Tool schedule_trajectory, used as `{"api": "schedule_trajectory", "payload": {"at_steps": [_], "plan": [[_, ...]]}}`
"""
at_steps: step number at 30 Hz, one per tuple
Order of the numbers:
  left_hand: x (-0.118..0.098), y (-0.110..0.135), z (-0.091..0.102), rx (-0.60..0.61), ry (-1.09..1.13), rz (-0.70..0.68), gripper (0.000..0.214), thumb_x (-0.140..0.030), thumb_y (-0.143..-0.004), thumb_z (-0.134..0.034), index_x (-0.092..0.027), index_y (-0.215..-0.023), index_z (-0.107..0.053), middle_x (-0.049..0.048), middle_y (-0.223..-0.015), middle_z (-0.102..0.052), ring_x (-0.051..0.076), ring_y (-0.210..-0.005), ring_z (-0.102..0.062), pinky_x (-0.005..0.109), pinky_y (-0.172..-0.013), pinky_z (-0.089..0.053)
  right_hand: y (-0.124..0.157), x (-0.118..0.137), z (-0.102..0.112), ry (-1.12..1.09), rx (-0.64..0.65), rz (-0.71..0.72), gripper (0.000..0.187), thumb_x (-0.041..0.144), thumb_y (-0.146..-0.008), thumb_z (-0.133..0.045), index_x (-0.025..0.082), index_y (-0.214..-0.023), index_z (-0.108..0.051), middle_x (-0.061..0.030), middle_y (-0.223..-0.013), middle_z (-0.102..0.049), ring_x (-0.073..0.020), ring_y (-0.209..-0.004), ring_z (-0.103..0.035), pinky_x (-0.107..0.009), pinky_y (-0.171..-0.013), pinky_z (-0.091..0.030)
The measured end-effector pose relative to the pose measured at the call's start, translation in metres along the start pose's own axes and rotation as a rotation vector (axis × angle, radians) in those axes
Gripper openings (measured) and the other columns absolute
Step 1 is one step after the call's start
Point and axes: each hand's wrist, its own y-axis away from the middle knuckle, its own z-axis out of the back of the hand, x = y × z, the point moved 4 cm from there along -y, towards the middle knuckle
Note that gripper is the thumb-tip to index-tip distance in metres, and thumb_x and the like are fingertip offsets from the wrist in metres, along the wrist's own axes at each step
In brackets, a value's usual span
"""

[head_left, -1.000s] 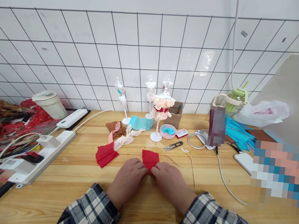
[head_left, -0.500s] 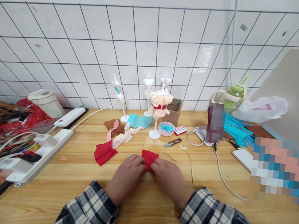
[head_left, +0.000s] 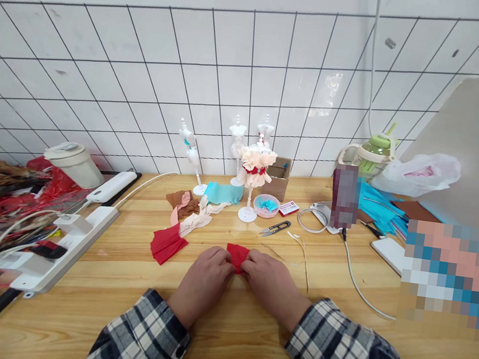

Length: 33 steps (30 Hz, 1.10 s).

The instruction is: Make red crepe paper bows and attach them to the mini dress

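Note:
A small piece of red fabric [head_left: 237, 256] is pinched between my two hands, just above the table. My left hand [head_left: 208, 275] grips its left side and my right hand [head_left: 269, 274] its right side, with the fingers closed. The lower part of the fabric is hidden behind the fingers. To the left lies another pleated red piece [head_left: 168, 244], beside cream, brown and teal scraps. Thread snips [head_left: 275, 229] rest beyond my right hand. A mini dress form [head_left: 254, 175] in a ruffled peach dress with a red sash stands behind.
More white dress forms [head_left: 190, 152] stand along the tiled wall. A pink bowl [head_left: 265, 213] holds blue scraps near a small red-and-white box [head_left: 289, 208]. On the left is a power strip [head_left: 80, 247] with cables; on the right, a white cable [head_left: 356, 283] and a green-lidded bottle [head_left: 377, 153].
The red fabric in my hands has folded or tilted slightly, so its visible part is smaller. My right hand has shifted slightly to the left.

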Motion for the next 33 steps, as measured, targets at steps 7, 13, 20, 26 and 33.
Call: {"api": "schedule_trajectory", "payload": {"at_steps": [7, 13, 20, 26, 33], "plan": [[-0.0002, 0.0002, 0.0008, -0.012, 0.020, -0.030, 0.016, -0.019, -0.090, -0.049, -0.020, -0.087, -0.065, 0.0037, -0.084, -0.065, 0.020, -0.085, -0.053, 0.037, -0.084, -0.042, 0.0005, -0.0009, -0.0004, -0.007, 0.001, -0.021, 0.019, 0.021, -0.092, -0.042, 0.021, -0.088, -0.061, -0.0025, -0.085, -0.062, -0.0158, -0.074, -0.059, -0.026, -0.060, -0.038], [0.0006, -0.0005, -0.0006, 0.012, 0.043, 0.014, 0.021, -0.020, -0.091, -0.046, -0.020, -0.086, -0.066, 0.0043, -0.080, -0.063, 0.020, -0.082, -0.054, 0.036, -0.079, -0.044, -0.0003, -0.0015, -0.0012, -0.010, 0.031, -0.051, 0.022, 0.023, -0.093, -0.041, 0.020, -0.087, -0.062, -0.0034, -0.085, -0.062, -0.0158, -0.077, -0.059, -0.026, -0.062, -0.039], [-0.0013, -0.0013, 0.0015, 0.035, 0.031, -0.001, 0.021, -0.018, -0.091, -0.046, -0.018, -0.083, -0.065, 0.0053, -0.084, -0.062, 0.020, -0.087, -0.054, 0.034, -0.080, -0.045, -0.0004, -0.0006, 0.0014, 0.006, 0.043, -0.052, 0.022, 0.023, -0.094, -0.040, 0.022, -0.089, -0.062, -0.0037, -0.087, -0.061, -0.0155, -0.076, -0.059, -0.025, -0.062, -0.039], [0.0028, 0.0009, -0.0035, 0.033, 0.049, 0.039, 0.022, -0.022, -0.093, -0.043, -0.020, -0.100, -0.063, 0.0050, -0.086, -0.062, 0.019, -0.083, -0.055, 0.033, -0.077, -0.045, -0.0007, -0.0020, 0.0007, -0.017, 0.037, -0.068, 0.021, 0.025, -0.094, -0.041, 0.021, -0.092, -0.061, -0.0041, -0.087, -0.063, -0.0158, -0.079, -0.060, -0.026, -0.065, -0.040], [0.0012, -0.0010, -0.0041, 0.026, 0.045, 0.001, 0.020, -0.019, -0.091, -0.047, -0.019, -0.085, -0.065, 0.0050, -0.086, -0.059, 0.019, -0.088, -0.053, 0.034, -0.081, -0.044, -0.0010, -0.0018, 0.0000, 0.010, 0.039, -0.043, 0.023, 0.025, -0.094, -0.041, 0.021, -0.090, -0.063, -0.0047, -0.090, -0.061, -0.0153, -0.078, -0.060, -0.025, -0.063, -0.040]]}}
